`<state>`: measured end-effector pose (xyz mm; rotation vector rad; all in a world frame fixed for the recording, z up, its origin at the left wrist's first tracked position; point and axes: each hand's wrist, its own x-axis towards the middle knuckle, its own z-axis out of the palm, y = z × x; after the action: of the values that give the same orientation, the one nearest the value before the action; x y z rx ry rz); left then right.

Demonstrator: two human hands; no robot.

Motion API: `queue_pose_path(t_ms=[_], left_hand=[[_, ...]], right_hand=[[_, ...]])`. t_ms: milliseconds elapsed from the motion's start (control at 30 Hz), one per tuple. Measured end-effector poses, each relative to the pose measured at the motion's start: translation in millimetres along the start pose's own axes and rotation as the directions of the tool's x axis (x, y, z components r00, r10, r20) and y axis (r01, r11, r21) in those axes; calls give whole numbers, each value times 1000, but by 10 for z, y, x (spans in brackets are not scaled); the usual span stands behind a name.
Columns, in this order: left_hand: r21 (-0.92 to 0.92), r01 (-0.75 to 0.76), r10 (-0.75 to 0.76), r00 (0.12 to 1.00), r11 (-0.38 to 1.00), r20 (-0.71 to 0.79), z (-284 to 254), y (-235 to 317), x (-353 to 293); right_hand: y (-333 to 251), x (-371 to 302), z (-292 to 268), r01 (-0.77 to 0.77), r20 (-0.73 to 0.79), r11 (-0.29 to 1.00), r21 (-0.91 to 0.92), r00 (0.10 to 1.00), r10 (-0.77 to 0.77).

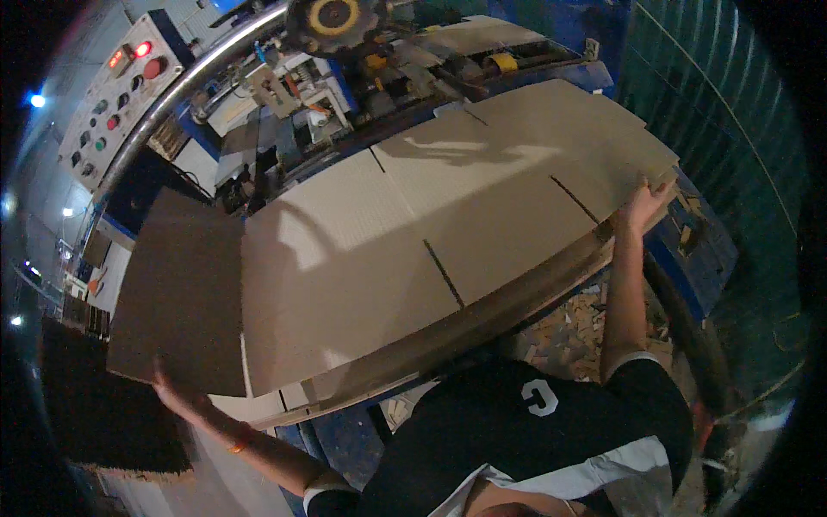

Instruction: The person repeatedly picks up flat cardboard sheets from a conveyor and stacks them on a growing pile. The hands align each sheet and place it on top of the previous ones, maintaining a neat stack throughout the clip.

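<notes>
A long cardboard sheet (345, 284) with dark slots cut in from its long edges stretches in front of me over a stack of similar cardboard (482, 323). At its left end a darker, shaded cardboard panel (181, 293) is angled along a crease line. My left hand (177, 396) grips the near edge of this panel, with a thumb on top and the other fingers hidden beneath. The right hand (644, 207) is closed on the sheet's near right corner, its fingers partly out of sight.
Behind the sheet stands a machine with a toothed wheel (334, 15) and a metal rail (198, 73). A control panel (116, 99) with lit buttons is at the far left. Dark stacked cardboard (112, 405) stands at left. Scraps (564, 332) litter the floor; a green corrugated wall (724, 112) rises right.
</notes>
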<state>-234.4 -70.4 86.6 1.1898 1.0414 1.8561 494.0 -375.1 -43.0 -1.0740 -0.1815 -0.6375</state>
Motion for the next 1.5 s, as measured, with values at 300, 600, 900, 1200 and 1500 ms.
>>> queue_pose_path(t_ms=[300,600,900,1200,1500], left_hand=[[332,34,-29,999,943,-22,11,-60,-1192],[339,-669,55,495,662,867,788,-150,-1886],[268,-835,-115,243,481,963,1000,-292,-1833],[121,-934,-19,122,337,992,1334,-520,-1640],[237,-917,61,270,321,961,976,-260,-2008]], right_hand=[[-1467,-445,-324,12,340,999,51,940,-29],[-1896,-1573,-431,590,976,780,209,-170,-133],[-1516,-1352,-231,621,956,767,163,-292,34],[-1119,-1007,455,667,927,744,43,-305,219],[-1157,-1077,627,740,943,667,-94,-148,297]])
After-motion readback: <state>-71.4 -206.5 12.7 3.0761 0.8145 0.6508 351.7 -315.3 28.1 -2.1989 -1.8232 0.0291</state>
